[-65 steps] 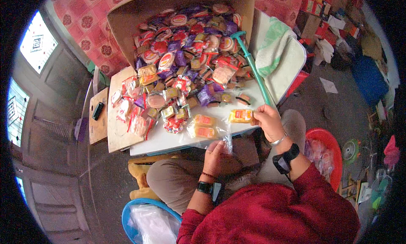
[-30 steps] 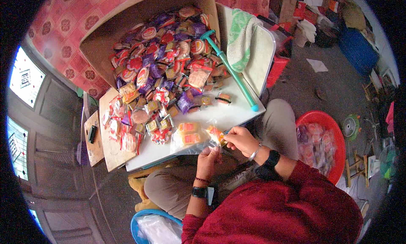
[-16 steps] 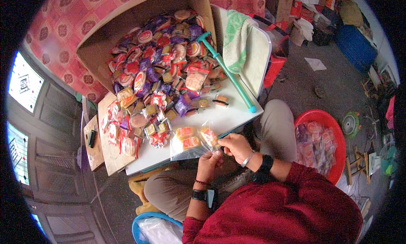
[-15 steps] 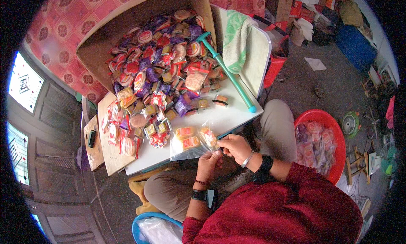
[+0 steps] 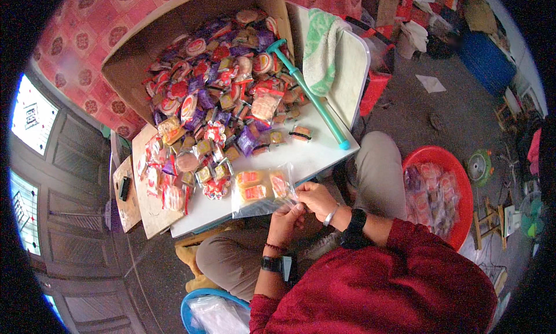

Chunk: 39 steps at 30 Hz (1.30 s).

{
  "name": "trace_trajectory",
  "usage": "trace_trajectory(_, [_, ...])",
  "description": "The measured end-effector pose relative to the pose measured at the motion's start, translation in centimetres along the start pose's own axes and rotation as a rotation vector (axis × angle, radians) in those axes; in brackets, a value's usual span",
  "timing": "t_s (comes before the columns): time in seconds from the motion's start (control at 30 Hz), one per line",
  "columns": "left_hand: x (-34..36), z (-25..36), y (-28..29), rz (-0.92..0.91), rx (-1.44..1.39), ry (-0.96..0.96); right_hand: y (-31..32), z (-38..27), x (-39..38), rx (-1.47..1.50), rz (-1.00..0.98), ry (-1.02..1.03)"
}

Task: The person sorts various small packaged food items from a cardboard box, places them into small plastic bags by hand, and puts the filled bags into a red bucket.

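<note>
A clear plastic bag (image 5: 243,209) lies over the table's near edge. Inside it are small wrapped snacks with red-and-white labels; two sit together (image 5: 252,191) and another (image 5: 278,184) rests apart on the right. My left hand (image 5: 285,224) pinches the bag's near right edge between thumb and fingers. Close beside it, my right hand (image 5: 317,201) grips the bag's right side, fingers curled. Past the bag, a big heap of wrapped snacks (image 5: 223,96) spills from an open cardboard box (image 5: 130,64) onto the white table (image 5: 315,156).
A teal rod with a T-shaped end (image 5: 315,93) lies right of the heap. Beyond it hangs a green-and-white towel (image 5: 319,53). A red basin (image 5: 467,201) of bagged snacks stands at right; a blue basin (image 5: 186,311) with clear bags is at lower left.
The single snack has slid deeper into the bag, away from my right hand. Both hands stay on the bag, my right one shifted slightly left.
</note>
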State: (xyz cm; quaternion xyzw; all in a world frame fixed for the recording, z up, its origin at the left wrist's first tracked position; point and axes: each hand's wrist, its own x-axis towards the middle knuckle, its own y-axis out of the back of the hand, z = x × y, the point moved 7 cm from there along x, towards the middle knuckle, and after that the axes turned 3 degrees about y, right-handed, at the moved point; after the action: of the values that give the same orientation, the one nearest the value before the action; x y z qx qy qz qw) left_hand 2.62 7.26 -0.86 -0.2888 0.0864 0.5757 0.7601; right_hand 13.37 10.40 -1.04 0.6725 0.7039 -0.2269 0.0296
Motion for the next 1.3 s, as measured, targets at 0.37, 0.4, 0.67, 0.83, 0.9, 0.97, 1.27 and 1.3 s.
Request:
trace_trajectory(0.37, [-0.8, -1.0, -1.3, -0.225, 0.156, 0.094, -1.9, -2.3, -2.1, 0.295, -0.377, -0.221])
trace_trajectory(0.4, [-0.4, -2.8, -0.9, -0.318, 0.098, 0.075, -1.4, 0.2, -0.5, 0.213, -0.357, -0.182])
trace_trajectory(0.67, [-1.2, -3.1, -2.2, -0.447, 0.168, 0.124, 1.3, -2.8, -1.8, 0.406, -0.293, -0.04])
trace_trajectory(0.83, [-1.3, -2.7, -2.4, -0.37, 0.11, 0.132, 5.9, -10.4, -5.3, 0.427, -0.271, 0.122])
trace_trajectory(0.9, [-1.4, -2.4, -2.3, -0.331, 0.123, 0.12, 9.5, -12.4, -7.2, 0.523, -0.206, 0.164])
trace_trajectory(0.97, [-1.2, -2.9, -1.5, -0.301, 0.124, 0.134, 13.6, -15.6, -9.9, 0.469, -0.126, 0.307])
trace_trajectory(1.27, [-1.4, -2.3, -2.4, -0.289, 0.146, 0.091, 37.4, -16.6, -24.9, 0.122, 0.717, 0.495])
trace_trajectory(1.3, [-1.4, -1.7, -2.8, -0.265, 0.219, 0.064, 40.3, -15.2, -26.7, 0.097, 0.816, 0.53])
